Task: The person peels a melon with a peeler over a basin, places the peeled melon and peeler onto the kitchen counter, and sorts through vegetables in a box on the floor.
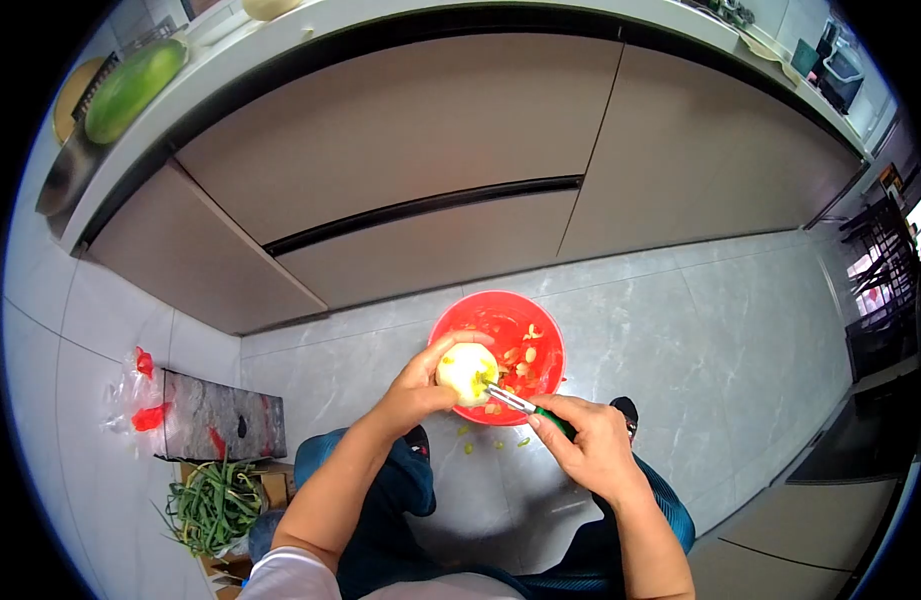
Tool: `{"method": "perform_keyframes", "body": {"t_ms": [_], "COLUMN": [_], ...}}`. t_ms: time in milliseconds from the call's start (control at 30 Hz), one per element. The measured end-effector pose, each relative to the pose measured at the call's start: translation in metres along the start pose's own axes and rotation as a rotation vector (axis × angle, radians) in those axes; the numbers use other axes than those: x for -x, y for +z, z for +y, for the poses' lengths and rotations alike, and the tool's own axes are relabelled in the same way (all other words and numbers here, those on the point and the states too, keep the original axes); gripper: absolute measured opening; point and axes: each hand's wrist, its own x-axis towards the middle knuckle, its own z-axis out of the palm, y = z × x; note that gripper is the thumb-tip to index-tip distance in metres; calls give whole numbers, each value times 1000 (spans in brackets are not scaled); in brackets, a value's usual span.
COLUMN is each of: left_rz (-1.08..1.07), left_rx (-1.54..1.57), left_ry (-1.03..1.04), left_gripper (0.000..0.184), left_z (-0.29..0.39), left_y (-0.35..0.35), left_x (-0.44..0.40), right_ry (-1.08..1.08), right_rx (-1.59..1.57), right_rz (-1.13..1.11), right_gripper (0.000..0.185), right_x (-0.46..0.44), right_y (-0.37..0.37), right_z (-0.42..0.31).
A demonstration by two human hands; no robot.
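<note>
My left hand [415,385] is closed around a pale, round peeled fruit or vegetable [464,372], whose exact kind I cannot make out. Yellow-green patches mark its lower right side. In my right hand [587,447] is a peeler [513,400] with a metal blade and a green handle. The peeler's tip touches the pale round piece at its lower right. Both hands are over a red basin [547,335] on the floor, with peelings [527,358] inside. The left hand hides part of the basin's near left side.
Small green scraps [468,448] lie on the grey tile floor beside the basin. A box [225,415] with plastic bags and a heap of long green vegetables [212,507] stand at the left. Cabinets [410,130] rise ahead; a large green fruit or vegetable [135,92] rests on the counter.
</note>
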Motion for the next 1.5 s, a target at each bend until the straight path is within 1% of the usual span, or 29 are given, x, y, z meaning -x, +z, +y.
{"method": "perform_keyframes", "body": {"t_ms": [67, 100, 133, 167, 200, 300, 367, 400, 467, 500, 567, 600, 700, 767, 800, 867, 900, 967, 1000, 1067, 1100, 1133, 1167, 1200, 1267, 1300, 1367, 1433, 1500], "left_rz": [69, 67, 117, 166, 165, 223, 337, 333, 431, 428, 516, 512, 517, 426, 425, 184, 185, -9, -6, -100, -97, -157, -215, -212, -268, -267, -220, -174, -130], "left_rx": [-37, -38, -96, -155, -155, -247, -421, -424, -584, -586, -654, -657, -702, -646, -646, -83, -82, 110, 110, 19, 21, -99, -217, -215, -385, -385, -452, -444, -437], "left_ry": [134, 136, 190, 244, 245, 302, 423, 423, 531, 532, 614, 617, 670, 629, 629, 481, 480, 356, 353, 224, 217, 98, -21, -27, -70, -72, 2, 17, 37], "left_gripper": [77, 77, 76, 74, 74, 72, 69, 69, 67, 67, 70, 70, 73, 74, 74, 73, 73, 74, 74, 75, 75, 79, 82, 82, 84, 84, 82, 80, 78], "left_z": [-5, -9, -15, -19, -22, -28, -30, -29, -27, -28, -28, -28, -29, -28, -27, -21, -18, -9, -3, 11, 16, 20, 22, 19, 12, 13, 17, 15, 12], "left_y": [6, 6, 5, 4, 4, 3, 5, 7, 13, 16, 20, 21, 21, 17, 14, 7, 1, -10, -12, -10, -11, -13, -15, -18, -26, -25, -19, -17, -14], "left_x": [-1, -3, -4, -6, -6, -6, -8, -8, -7, -7, -7, -7, -8, -7, -6, -7, -6, -4, -2, 6, 9, 11, 13, 15, 14, 14, 13, 12, 10], "right_ry": [56, 108, 106, 165, 225, 263, 328, 328, 383, 382, 407, 406, 397, 369, 369, -18, -38, -71, -105, -146, -199, -254, -252, -285, -321, -280, -237, -119, -99], "right_rx": [-76, -153, -152, -174, -197, -222, -315, -318, -539, -541, -625, -627, -472, -277, -277, 22, 54, 114, 175, 221, 266, 312, 308, 312, 313, 302, 293, 224, 173], "right_rz": [-8, -16, -14, -24, -36, -49, -76, -71, -87, -84, -100, -96, -138, -145, -144, 93, 82, 61, 43, 34, 5, -22, -26, -31, -37, -53, -67, -72, -52], "right_gripper": [28, 28, 28, 28, 29, 32, 36, 36, 36, 36, 37, 37, 34, 34, 34, 32, 30, 29, 29, 27, 27, 27, 27, 27, 27, 27, 28, 27, 27], "right_x": [1, 2, 2, 2, 3, 5, 7, 9, 10, 10, 9, 8, 3, -1, 0, 1, 0, 0, 0, 1, 2, 2, 2, 3, 4, 4, 6, 7, 6], "right_y": [6, 9, 12, 15, 18, 29, 36, 41, 50, 50, 49, 45, 26, 13, 12, 11, 6, -3, -6, -11, -14, -15, -15, -15, -14, -13, -10, -5, 0], "right_z": [3, 4, 2, 0, -2, -2, -1, 2, 8, 6, 1, -1, -8, -14, -11, -5, -6, -10, -11, -9, -9, -8, -7, -6, -6, -6, -6, -5, -2]}}
